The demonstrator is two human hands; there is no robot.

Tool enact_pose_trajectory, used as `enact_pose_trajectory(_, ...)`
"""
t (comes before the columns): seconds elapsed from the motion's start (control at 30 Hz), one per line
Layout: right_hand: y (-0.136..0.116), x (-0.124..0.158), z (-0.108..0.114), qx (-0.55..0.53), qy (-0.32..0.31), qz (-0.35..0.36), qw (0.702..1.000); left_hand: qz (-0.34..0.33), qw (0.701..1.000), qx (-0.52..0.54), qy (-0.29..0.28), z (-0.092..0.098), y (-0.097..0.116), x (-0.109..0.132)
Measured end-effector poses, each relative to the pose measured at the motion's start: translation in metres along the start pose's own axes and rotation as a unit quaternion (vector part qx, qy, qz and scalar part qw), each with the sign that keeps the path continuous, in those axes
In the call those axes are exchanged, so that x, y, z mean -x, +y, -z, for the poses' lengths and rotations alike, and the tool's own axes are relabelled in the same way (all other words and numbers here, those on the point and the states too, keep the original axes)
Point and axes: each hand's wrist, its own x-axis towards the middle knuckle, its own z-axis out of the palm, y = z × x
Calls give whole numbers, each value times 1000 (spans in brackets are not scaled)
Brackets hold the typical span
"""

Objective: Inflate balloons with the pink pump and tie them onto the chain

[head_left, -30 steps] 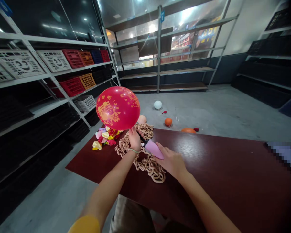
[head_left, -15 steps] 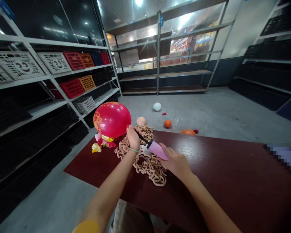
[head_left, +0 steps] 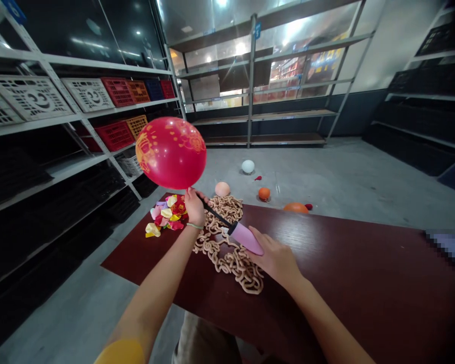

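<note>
A large red balloon (head_left: 171, 154) with orange print stands inflated above the table's far left. Closed round its neck and the far end of a hand balloon pump is my left hand (head_left: 194, 206); the nozzle is hidden by the fingers. The pump's black rod shows between my hands, leading to its lilac body (head_left: 246, 239). My right hand (head_left: 275, 255) is wrapped about that body. Beneath the pump, a tan chain of thick links (head_left: 231, 263) lies heaped on the table. Uninflated balloons (head_left: 167, 215) in several colours are piled left of my left hand.
The dark red-brown table (head_left: 349, 283) extends to the right, with a blurred-out item (head_left: 449, 247) at its right edge. Beyond it, a white balloon (head_left: 247, 166) and orange balloons (head_left: 264, 193) are on the floor. Shelves with crates (head_left: 117, 91) line the left.
My left hand has moved left and slightly up with the red balloon, which looks larger and higher. More of the pump's black rod shows. My right hand has barely moved.
</note>
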Motion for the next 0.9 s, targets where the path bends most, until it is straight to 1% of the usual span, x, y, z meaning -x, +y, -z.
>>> enact_pose_trajectory(0.07,2,1,0,20,21,9,1000,5,1000,7,11,0,-1,5)
enact_pose_trajectory(0.17,3,1,1,47,43,11,998,25,1000,5,15,-6,-12,25)
enact_pose_trajectory(0.33,2,0,4,34,29,-21,999,41,999,12,-27,-26,-34,69)
enact_pose_trajectory(0.43,4,-1,8,24,13,-30,999,48,998,28,-43,-30,-38,80)
enact_pose_trajectory(0.6,8,-2,13,36,-6,-17,999,59,996,19,-63,-20,-38,74)
enact_pose_trajectory(0.7,15,-2,16,32,-14,1,999,30,997,16,-67,-11,-38,63)
enact_pose_trajectory(0.77,23,-1,19,32,-17,12,999,9,999,-1,-52,-3,-35,52)
enact_pose_trajectory(0.83,34,-1,22,45,-9,0,999,-8,999,-20,-33,7,-31,38)
enact_pose_trajectory(0.9,46,0,24,71,12,-40,997,-30,999,-32,-24,18,-28,24)
